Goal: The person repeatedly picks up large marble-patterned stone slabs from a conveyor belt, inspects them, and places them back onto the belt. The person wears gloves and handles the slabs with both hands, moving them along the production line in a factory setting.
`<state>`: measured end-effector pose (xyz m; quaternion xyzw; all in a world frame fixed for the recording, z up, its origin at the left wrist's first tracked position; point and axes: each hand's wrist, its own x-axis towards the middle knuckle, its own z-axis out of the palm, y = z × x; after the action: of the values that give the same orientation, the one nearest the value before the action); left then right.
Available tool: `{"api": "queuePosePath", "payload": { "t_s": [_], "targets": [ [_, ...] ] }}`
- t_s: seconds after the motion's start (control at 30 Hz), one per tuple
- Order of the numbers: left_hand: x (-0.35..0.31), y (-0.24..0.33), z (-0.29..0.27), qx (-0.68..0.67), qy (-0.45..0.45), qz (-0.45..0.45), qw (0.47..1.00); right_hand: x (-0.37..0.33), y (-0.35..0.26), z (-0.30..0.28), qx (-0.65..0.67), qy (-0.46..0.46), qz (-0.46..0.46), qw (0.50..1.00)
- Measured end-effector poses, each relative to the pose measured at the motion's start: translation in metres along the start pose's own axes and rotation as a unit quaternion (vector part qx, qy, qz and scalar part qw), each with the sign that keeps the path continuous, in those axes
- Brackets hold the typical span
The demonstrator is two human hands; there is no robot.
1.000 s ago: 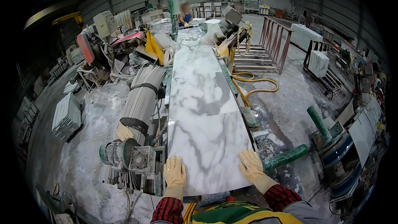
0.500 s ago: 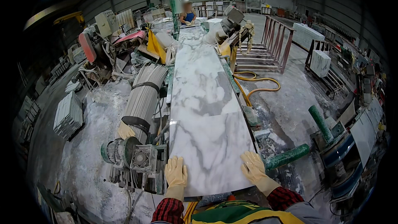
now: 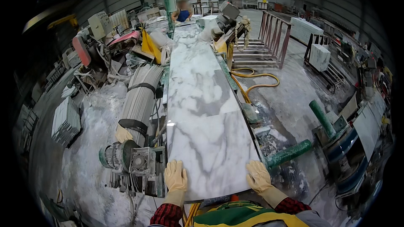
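Observation:
A polished white marble slab [image 3: 210, 155] with grey veins lies flat in front of me, its near end toward my body. My left hand [image 3: 175, 175], in a cream rubber glove, rests on the slab's near left edge with the fingers stretched forward. At the near right edge my right hand [image 3: 258, 175], gloved alike, lies with its fingers extended and pointing inward. The thumbs and the slab's underside are partly hidden. Beyond a thin seam another marble slab [image 3: 202, 88] continues the line away from me.
A motor with gearbox [image 3: 118, 157] stands left of the slab, beside a bundle of grey strips [image 3: 141, 88]. Green rollers [image 3: 290, 153] jut out on the right. A yellow hose [image 3: 263, 85] loops on the floor. At the far end a person [image 3: 182, 13] stands near the line.
The whole view has shifted slightly, so the scene sits a little further left. Both hands stay at the slab's near edges. The far person's head and arms have moved a little.

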<state>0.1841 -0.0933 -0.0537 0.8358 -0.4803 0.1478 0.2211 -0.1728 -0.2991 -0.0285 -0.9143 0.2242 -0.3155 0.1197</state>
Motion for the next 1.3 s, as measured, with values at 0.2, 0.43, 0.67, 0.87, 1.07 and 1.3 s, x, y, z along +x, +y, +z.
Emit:
{"api": "queuePosePath", "payload": {
  "t_s": [0.2,0.43,0.67,0.87,1.07,1.3],
  "targets": [
    [-0.004,-0.002,0.001,-0.007,-0.014,-0.003,1.0,-0.004,0.001,0.003,0.003,0.021,-0.008,1.0],
    [-0.01,-0.003,0.003,0.007,-0.011,-0.003,1.0,0.003,-0.008,-0.008,0.011,-0.009,0.008,1.0],
    [-0.014,0.0,-0.002,-0.008,-0.019,-0.006,1.0,0.001,-0.011,-0.007,0.005,0.022,-0.01,1.0],
    [-0.019,-0.003,0.0,0.005,-0.016,-0.008,1.0,0.0,-0.013,-0.01,0.011,-0.002,0.004,1.0],
    [-0.019,0.003,-0.006,-0.008,-0.04,-0.022,0.999,-0.006,-0.014,-0.014,0.01,-0.031,0.035,0.999],
    [-0.033,-0.001,0.002,0.002,-0.06,-0.031,0.998,-0.033,-0.007,-0.048,0.095,-0.088,0.034,0.991]
  ]
}}
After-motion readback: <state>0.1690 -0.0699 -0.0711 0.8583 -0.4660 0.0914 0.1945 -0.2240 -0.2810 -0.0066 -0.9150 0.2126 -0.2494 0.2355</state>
